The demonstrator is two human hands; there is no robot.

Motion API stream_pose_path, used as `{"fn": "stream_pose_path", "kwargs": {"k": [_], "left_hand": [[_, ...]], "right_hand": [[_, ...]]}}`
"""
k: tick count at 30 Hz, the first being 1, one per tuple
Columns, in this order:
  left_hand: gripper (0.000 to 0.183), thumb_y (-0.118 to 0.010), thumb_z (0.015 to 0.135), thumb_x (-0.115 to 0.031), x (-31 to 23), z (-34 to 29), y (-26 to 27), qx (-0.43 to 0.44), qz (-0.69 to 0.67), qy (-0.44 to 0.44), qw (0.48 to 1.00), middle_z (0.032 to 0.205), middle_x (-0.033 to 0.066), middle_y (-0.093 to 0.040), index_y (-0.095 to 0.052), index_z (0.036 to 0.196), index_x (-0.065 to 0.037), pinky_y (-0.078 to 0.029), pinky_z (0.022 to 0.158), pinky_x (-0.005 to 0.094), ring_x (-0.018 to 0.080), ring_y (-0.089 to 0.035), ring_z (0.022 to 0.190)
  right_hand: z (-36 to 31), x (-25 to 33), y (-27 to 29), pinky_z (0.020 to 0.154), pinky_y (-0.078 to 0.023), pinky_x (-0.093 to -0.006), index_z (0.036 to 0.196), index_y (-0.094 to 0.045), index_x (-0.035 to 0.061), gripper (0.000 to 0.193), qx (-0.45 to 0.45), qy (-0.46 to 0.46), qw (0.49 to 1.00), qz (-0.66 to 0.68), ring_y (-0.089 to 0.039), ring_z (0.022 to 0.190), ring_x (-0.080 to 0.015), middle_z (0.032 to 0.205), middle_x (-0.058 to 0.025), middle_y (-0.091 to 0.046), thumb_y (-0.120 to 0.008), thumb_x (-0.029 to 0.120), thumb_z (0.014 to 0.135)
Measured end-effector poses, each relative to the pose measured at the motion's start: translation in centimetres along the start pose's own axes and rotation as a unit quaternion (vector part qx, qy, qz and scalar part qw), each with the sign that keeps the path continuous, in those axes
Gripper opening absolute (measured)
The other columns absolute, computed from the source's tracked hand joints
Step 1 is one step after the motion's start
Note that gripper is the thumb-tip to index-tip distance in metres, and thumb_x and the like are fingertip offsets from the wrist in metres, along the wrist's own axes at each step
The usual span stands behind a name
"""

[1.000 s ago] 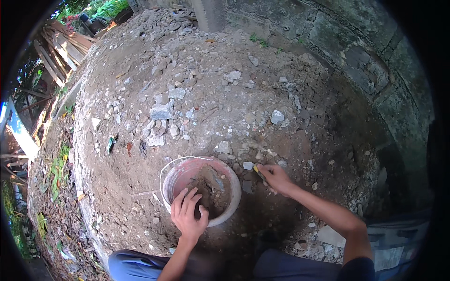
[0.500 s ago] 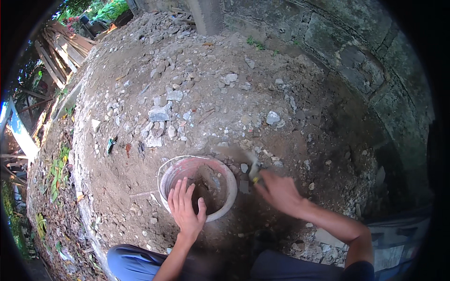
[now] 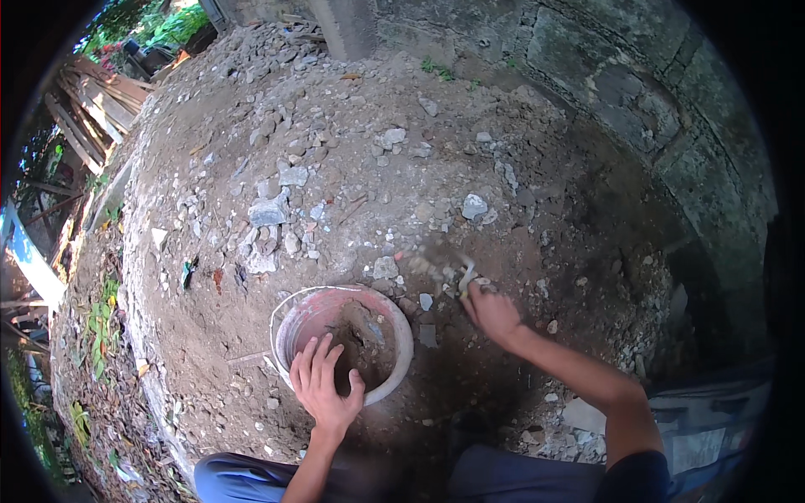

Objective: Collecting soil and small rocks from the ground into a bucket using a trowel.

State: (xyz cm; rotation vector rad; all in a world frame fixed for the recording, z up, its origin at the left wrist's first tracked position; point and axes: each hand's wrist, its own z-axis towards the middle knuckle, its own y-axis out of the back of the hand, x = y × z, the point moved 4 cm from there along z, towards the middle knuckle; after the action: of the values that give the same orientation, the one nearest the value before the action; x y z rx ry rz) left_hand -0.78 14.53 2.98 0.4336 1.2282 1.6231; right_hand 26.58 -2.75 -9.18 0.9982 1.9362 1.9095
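Note:
A pinkish bucket (image 3: 404, 356) with a pale, dirt-covered rim stands on the ground, a wire handle looped at its left side. Grey-brown soil (image 3: 356, 323) lies inside it. My left hand (image 3: 323, 386) rests over the near-left rim, fingers apart and reaching into the opening; whether the fingertips press on the inner wall I cannot tell. To the right of the bucket, my right hand (image 3: 493, 314) is closed round the handle of a trowel (image 3: 467, 270). The trowel's metal neck shows, while its blade is smeared by motion over loose soil and stones.
Rubble covers the ground, with a large pale stone (image 3: 268, 210) beyond the bucket and a white one (image 3: 475, 206) farther right. A block wall (image 3: 587, 75) bounds the far right. Wooden planks (image 3: 92, 109) are stacked at far left, and leaf litter (image 3: 101, 402) lies at left.
My right hand has moved the trowel slightly away from me, over the stones beyond. My left hand stays at the bucket's rim, its fingers a little more bent. The whole view has shifted slightly.

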Motion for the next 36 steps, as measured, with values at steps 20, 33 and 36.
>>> {"fn": "stream_pose_path", "kwargs": {"k": [20,33,36], "left_hand": [[0.031,-0.065,0.074,-0.01,-0.5,0.3,-0.2,-0.015,-0.021,0.005,1.0,0.126,0.0074,-0.067,-0.067,0.106,-0.009,-0.035,0.108,0.0457,0.0322,-0.055,0.128],[0.028,-0.065,0.075,-0.008,-0.4,1.1,-0.1,-0.031,-0.023,0.004,0.999,0.122,0.0067,-0.068,-0.068,0.103,-0.009,-0.037,0.106,0.0454,0.0324,-0.056,0.126],[0.028,-0.065,0.075,-0.008,-0.2,0.9,-0.2,-0.024,-0.017,0.004,1.0,0.122,0.0065,-0.068,-0.068,0.102,-0.009,-0.037,0.106,0.0455,0.0324,-0.056,0.126]], "right_hand": [[0.7,-2.8,0.3,0.063,-0.054,-0.0581,0.109,-0.052,0.0047,0.034,-0.011,-0.039,0.999,-0.002,-0.068,0.069,-0.0463,0.069,-0.0239,-0.067,-0.044,0.038,0.106],[-6.9,-2.4,3.3,0.064,-0.052,-0.0578,0.105,-0.054,0.0059,0.035,0.057,-0.025,0.997,0.05,-0.066,0.07,-0.048,0.071,-0.0239,-0.067,-0.051,0.04,0.103],[-4.4,-4.0,4.7,0.065,-0.052,-0.0579,0.106,-0.054,0.0068,0.035,-0.024,-0.063,0.996,0.052,-0.066,0.07,-0.0475,0.072,-0.0237,-0.068,-0.05,0.041,0.103]]}}
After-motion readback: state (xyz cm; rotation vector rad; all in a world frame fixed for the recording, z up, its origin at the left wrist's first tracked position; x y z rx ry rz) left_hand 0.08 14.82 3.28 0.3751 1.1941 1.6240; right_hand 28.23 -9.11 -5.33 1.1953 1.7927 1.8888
